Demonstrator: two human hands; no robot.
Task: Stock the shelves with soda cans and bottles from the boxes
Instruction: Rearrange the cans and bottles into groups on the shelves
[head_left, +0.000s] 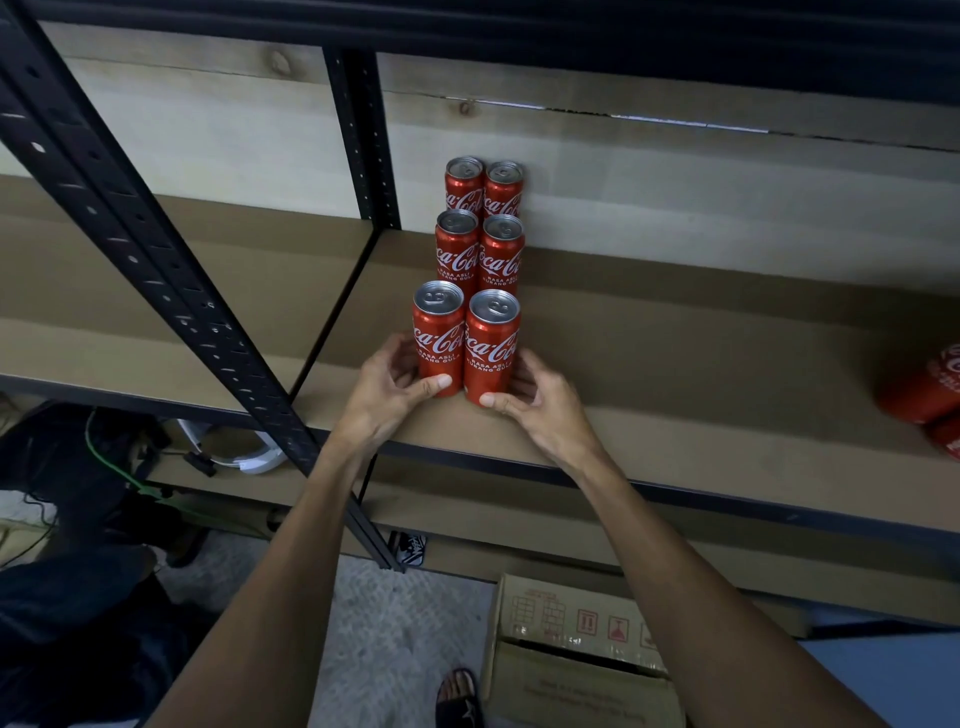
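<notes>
Several red soda cans stand upright in two columns on the brown shelf board. The front left can is held near its base by my left hand, thumb across the front and fingers round the side. My right hand grips the front right can the same way. Both front cans stand on the board, touching each other. Behind them are a middle pair and a back pair against the wooden back wall.
A black slotted upright crosses the left side. More red soda containers lie at the shelf's right edge. A cardboard box sits on the floor below, next to a sandalled foot. Cables and dark gear fill the lower left.
</notes>
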